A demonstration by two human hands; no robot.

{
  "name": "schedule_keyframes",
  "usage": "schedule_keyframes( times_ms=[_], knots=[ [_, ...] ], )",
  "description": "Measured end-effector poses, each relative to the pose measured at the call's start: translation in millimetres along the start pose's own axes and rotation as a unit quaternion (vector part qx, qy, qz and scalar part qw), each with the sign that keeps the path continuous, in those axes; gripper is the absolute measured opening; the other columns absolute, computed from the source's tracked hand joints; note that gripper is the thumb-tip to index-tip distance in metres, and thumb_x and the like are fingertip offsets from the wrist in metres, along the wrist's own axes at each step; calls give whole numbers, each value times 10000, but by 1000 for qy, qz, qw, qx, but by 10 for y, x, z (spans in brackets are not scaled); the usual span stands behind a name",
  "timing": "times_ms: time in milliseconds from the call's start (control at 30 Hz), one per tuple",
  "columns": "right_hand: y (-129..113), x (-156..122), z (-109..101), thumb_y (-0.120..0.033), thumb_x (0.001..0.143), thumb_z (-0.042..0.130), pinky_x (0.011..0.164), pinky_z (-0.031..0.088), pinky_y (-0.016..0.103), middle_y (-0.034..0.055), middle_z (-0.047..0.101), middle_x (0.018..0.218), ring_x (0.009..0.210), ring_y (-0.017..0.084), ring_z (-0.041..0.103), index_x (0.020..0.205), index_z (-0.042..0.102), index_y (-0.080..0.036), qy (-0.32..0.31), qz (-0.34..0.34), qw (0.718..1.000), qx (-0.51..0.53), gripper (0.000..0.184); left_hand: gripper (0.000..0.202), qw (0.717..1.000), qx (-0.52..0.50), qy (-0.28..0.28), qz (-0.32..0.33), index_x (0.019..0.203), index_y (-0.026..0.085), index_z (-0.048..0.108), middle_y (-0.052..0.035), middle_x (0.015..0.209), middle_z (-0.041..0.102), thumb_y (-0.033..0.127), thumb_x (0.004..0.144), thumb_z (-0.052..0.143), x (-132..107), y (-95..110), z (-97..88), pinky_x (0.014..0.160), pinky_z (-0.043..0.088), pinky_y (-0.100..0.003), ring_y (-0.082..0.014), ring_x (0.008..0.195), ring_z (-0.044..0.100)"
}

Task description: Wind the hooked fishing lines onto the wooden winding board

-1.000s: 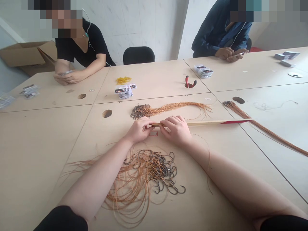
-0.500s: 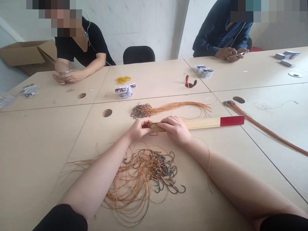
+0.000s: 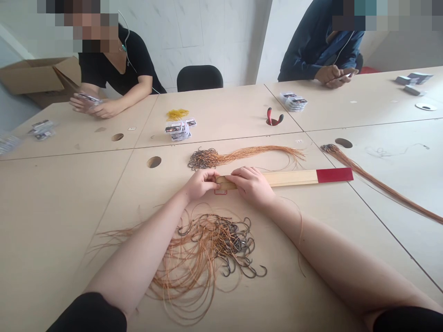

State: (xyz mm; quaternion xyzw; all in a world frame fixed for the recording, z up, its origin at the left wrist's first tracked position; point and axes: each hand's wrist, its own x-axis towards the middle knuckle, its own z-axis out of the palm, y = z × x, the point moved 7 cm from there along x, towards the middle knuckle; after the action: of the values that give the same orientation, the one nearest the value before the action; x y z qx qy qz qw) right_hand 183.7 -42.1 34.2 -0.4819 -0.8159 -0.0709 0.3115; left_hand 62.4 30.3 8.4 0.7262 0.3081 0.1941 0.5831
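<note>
A long flat wooden stick with a red end lies across the table in front of me. My left hand pinches its near left end, fingers closed. My right hand is closed on the same end, just to the right, fingers curled over the wood. A thin orange line runs from my right wrist down the table. A tangled pile of fish hooks on orange lines lies between my forearms. A neater bundle of hooks with orange lines lies just beyond the stick.
Another bundle of orange lines stretches to the right. Small card packs, yellow rubber bands and red-handled pliers lie farther back. Two people sit across the tables, a black chair between them. Round cable holes dot the tabletop.
The stick has turned from edge-on to flat, its broad face and red end now showing. My hands stayed at its left end. The person at the left lifted both hands a little.
</note>
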Motion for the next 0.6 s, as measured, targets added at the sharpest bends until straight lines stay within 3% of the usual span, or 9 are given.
schedule_keyframes(
  times_ms=[200, 467, 600],
  knots=[
    [-18, 32, 14, -172, 908, 405, 794, 375, 328, 80, 615, 984, 922, 187, 514, 1105, 617, -195, -31, 3, 999, -12, 291, 386, 994, -94, 14, -62, 1032, 149, 582, 6, 689, 623, 118, 649, 617, 26, -92, -49, 649, 426, -254, -123, 649, 569],
    [-91, 34, -7, -342, 844, 503, 828, 363, 359, 101, 583, 1045, 921, 217, 513, 1170, 566, -159, -67, 0, 998, -19, 379, 239, 992, -105, 36, -64, 843, 151, 563, 31, 610, 578, 114, 609, 594, 35, -70, -70, 583, 369, -223, -97, 571, 516],
    [-85, 30, 41, -226, 898, 429, 829, 354, 354, 99, 587, 1057, 930, 206, 512, 1203, 534, -169, -77, -17, 995, -67, 327, 219, 990, -110, 63, -66, 809, 156, 565, 37, 599, 554, 117, 595, 589, 39, -65, -96, 557, 341, -216, -88, 548, 483]
  ],
)
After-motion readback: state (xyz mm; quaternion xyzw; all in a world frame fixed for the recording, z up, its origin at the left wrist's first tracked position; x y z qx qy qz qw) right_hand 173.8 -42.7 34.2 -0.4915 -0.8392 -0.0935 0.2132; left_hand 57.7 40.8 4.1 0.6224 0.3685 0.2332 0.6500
